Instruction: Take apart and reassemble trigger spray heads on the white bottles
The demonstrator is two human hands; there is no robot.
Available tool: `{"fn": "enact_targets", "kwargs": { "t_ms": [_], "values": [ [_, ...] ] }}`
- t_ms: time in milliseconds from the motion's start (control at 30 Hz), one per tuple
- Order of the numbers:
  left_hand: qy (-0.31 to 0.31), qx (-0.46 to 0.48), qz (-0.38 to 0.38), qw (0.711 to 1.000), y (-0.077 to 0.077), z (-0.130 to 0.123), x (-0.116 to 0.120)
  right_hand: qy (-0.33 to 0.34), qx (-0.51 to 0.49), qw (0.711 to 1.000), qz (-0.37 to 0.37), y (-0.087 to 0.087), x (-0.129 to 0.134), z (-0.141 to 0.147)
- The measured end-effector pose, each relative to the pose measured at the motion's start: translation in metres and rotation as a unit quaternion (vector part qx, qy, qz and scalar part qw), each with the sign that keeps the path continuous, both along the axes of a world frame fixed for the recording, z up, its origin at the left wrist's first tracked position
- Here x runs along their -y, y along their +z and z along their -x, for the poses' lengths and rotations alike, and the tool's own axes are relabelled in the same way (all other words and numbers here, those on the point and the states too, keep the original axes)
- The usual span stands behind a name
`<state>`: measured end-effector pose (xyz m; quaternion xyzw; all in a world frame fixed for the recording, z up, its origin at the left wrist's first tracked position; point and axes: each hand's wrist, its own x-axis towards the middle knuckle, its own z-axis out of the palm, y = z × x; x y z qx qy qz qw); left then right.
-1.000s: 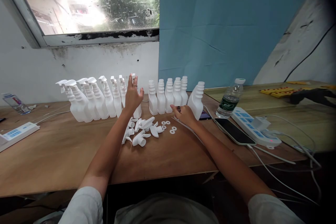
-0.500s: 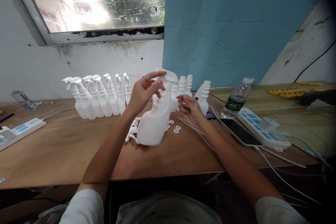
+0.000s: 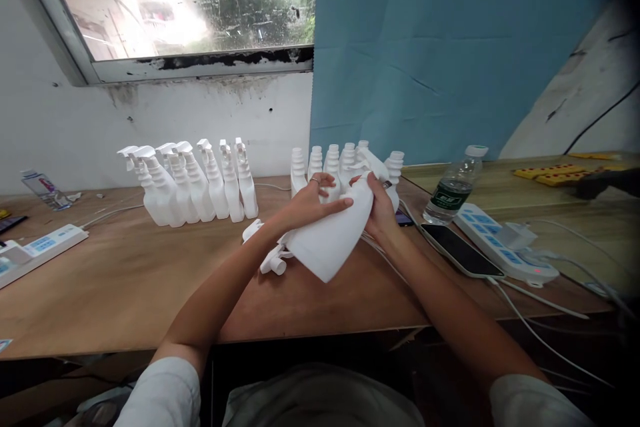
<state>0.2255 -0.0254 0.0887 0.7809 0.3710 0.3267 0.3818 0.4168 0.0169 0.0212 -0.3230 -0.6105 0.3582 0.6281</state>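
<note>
A white spray bottle [image 3: 327, 243] is tilted over the table, its base towards me and its trigger head pointing up and right. My right hand [image 3: 381, 205] is wrapped round it near the neck, just below the trigger head. My left hand [image 3: 313, 203] lies against the side of the bottle, thumb along the body and fingers curved past it. Loose white trigger sprayer heads [image 3: 274, 263] lie on the table by my left forearm. Behind my hands stands a group of white bottles without heads [image 3: 299, 170].
At the left back stands a row of white bottles with trigger heads [image 3: 197, 190]. On the right are a water bottle [image 3: 453, 190], a phone [image 3: 460, 250] and a power strip [image 3: 505, 250] with cables. Another power strip [image 3: 45, 250] lies far left.
The bottle has swung from upright to tilted, its top moving right. My right hand has come onto its neck, and my left hand has moved from the top down to the body.
</note>
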Motion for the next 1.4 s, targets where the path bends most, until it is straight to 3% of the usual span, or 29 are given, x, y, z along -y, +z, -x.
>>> {"fn": "enact_targets", "kwargs": {
  "t_ms": [100,267,467,700,933,1067,1233,1300,1400],
  "values": [
    [-0.051,-0.167,0.082,0.981,-0.002,0.006,-0.006,0.056,-0.211,0.973,0.081,0.002,-0.003,0.001],
    [-0.064,-0.234,0.045,0.969,0.0,0.012,-0.011,0.086,-0.305,0.94,0.124,0.001,-0.003,0.006],
    [-0.17,-0.199,0.123,0.957,0.01,0.035,-0.022,0.137,-0.292,0.938,0.124,0.001,0.002,0.004],
    [-0.201,-0.206,0.134,0.948,0.01,0.051,-0.031,0.127,-0.253,0.954,0.098,0.005,0.01,0.014],
    [-0.204,-0.22,0.137,0.944,0.01,0.051,-0.032,0.149,-0.235,0.951,0.134,0.001,0.005,0.009],
    [-0.219,-0.151,0.212,0.94,0.008,0.06,-0.038,0.194,-0.244,0.943,0.118,-0.003,0.006,0.006],
    [-0.274,-0.058,0.335,0.9,-0.004,0.089,-0.042,0.312,-0.23,0.918,0.08,-0.002,0.021,0.004],
    [-0.242,-0.004,0.333,0.911,-0.007,0.102,-0.04,0.315,-0.27,0.909,0.043,0.004,0.026,0.001],
    [-0.148,0.062,0.26,0.952,-0.003,0.115,-0.036,0.267,-0.34,0.902,-0.006,0.018,0.026,-0.008]
  ]
}}
